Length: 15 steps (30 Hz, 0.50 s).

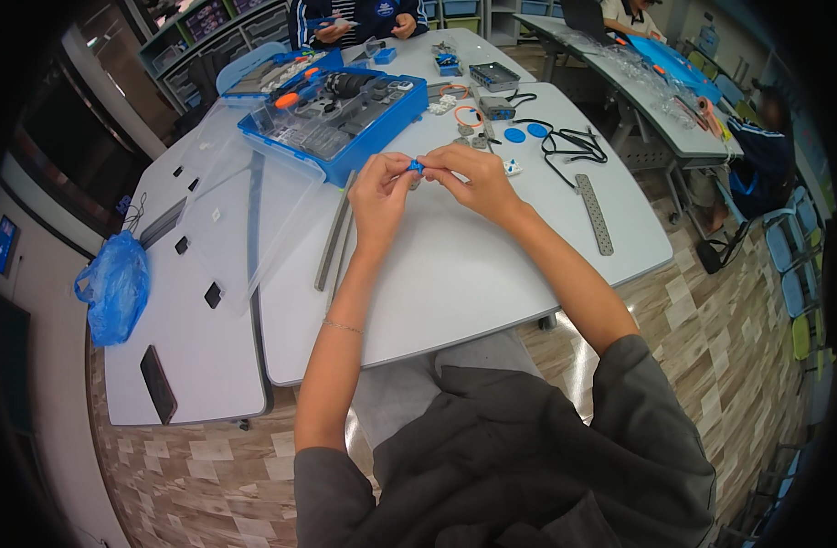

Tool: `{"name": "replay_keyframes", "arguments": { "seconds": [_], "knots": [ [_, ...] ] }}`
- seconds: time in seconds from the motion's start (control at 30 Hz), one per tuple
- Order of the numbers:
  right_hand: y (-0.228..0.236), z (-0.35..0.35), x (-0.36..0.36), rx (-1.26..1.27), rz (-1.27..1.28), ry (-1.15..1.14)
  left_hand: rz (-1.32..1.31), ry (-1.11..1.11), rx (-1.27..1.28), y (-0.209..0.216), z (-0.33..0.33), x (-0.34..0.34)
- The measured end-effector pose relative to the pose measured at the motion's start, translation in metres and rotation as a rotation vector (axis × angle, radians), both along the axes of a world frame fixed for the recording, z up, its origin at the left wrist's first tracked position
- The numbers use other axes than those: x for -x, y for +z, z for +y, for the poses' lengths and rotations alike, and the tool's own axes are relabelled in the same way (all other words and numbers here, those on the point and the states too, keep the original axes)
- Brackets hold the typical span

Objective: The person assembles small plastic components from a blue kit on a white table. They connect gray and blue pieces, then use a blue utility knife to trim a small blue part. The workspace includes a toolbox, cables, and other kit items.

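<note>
Between the fingertips of both hands is a small blue plastic building piece (417, 166), with a bit of grey or beige just under it. My left hand (382, 194) pinches it from the left, and my right hand (476, 179) pinches it from the right. The fingers hide much of its shape. Just behind my left hand stands a blue parts box (379, 125) filled with grey, black and orange pieces. A white part (513, 168) lies by my right hand. Long grey beams (331, 245) rest left of my left forearm.
On the right lie a perforated grey beam (595, 216), black cables (574, 142) and blue discs (513, 135). A clear lid (240, 215), a blue plastic bag (114, 288) and a dark phone (158, 384) occupy the left table. Another person's hand (404, 26) shows across the table.
</note>
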State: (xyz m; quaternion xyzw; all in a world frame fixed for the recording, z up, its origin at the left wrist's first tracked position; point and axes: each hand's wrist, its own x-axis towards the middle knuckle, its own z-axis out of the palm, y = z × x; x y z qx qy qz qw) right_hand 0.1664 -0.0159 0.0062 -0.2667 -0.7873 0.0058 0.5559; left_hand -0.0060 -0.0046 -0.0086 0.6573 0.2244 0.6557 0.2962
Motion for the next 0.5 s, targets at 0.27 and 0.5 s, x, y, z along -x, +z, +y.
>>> {"name": "replay_keyframes", "arguments": {
  "seconds": [0.27, 0.5],
  "knots": [
    [0.006, -0.005, 0.002, -0.277, -0.062, -0.056, 0.160, 0.276, -0.266, 0.009, -0.012, 0.001],
    [0.008, -0.009, 0.001, -0.345, -0.154, -0.096, 0.318, 0.346, -0.455, 0.013, -0.014, 0.008]
  ]
}}
